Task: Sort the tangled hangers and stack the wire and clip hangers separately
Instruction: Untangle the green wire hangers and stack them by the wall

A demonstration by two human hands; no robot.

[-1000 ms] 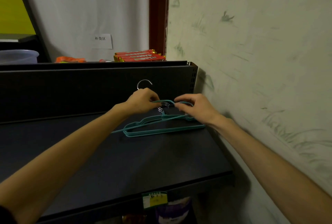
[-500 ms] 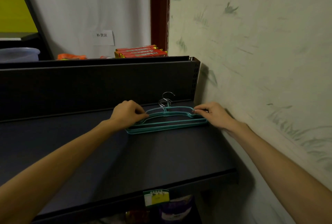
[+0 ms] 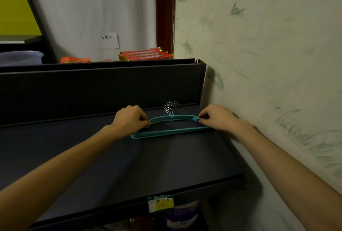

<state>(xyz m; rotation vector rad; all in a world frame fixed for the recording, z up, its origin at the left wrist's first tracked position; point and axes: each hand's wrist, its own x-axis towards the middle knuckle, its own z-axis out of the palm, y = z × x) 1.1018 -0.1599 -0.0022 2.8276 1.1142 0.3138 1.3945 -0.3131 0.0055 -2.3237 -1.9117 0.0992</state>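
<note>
At mid-frame I see a stack of thin teal hangers (image 3: 172, 126) with bright metal hooks (image 3: 170, 106), lying flat on a matte dark shelf (image 3: 111, 160) beside a smudged pale wall (image 3: 268, 54). My left hand (image 3: 130, 119) pinches the stack's left shoulder; my right hand (image 3: 217, 117) pinches its right end.

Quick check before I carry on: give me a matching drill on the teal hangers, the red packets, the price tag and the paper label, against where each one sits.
Things:
1. teal hangers
2. red packets
3. price tag
4. paper label

Places:
A. on the white back wall
B. flat on the dark shelf, between left hand and right hand
C. on the shelf's front edge
D. on top, behind the back panel

Pairs: 1-B, 2-D, 3-C, 4-A
</note>
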